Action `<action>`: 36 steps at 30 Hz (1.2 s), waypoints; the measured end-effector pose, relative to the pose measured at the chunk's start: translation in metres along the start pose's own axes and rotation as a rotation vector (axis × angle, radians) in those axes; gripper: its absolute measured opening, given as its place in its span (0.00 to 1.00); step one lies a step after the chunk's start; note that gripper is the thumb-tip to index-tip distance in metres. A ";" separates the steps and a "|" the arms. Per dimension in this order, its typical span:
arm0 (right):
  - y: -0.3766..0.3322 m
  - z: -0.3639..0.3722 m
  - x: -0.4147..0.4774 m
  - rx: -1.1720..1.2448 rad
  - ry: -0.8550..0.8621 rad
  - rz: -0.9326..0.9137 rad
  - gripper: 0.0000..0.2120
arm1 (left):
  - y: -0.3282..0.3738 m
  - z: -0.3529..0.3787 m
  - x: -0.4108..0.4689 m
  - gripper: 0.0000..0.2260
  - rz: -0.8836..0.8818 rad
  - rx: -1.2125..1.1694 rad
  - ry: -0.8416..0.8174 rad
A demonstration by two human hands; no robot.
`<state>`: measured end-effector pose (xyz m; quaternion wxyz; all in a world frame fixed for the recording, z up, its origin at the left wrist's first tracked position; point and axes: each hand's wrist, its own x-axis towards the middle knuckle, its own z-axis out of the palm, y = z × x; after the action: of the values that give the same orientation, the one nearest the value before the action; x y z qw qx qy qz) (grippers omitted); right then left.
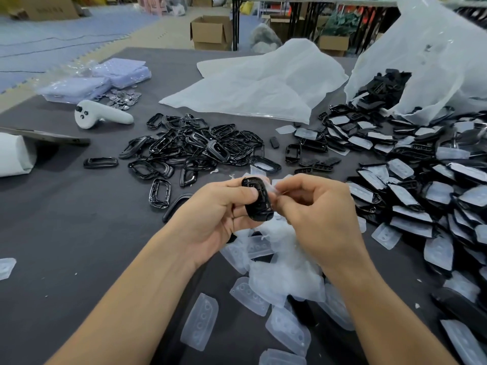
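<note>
Black plastic shell point(257, 200) held above near edge of worktop point(79, 219), left hand point(210, 214) fingers curled round it. Right hand point(316, 214) pinches liner point(274, 184) at shell rim. Shell likely light, stiff, slick; liner flimsy, so grip edges.

Left hand point(210, 214), right hand point(322, 214) bare; forearms bare (to frame edge).

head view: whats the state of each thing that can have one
black shell, gripped in left hand
clear insert, pinched by right hand beside the shell
plastic bag, mouth open, black parts spilling out
cardboard box, flaps open
</note>
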<state>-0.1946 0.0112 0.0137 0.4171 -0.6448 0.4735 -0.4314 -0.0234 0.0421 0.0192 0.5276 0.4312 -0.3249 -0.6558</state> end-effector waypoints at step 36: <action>-0.013 0.003 -0.005 0.346 -0.091 0.162 0.08 | -0.012 0.007 0.003 0.10 0.165 0.280 0.187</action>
<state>-0.1888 0.0188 0.0246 0.5761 -0.5420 0.4234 -0.4418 -0.0346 0.0423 0.0105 0.5423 0.5315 -0.3966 -0.5158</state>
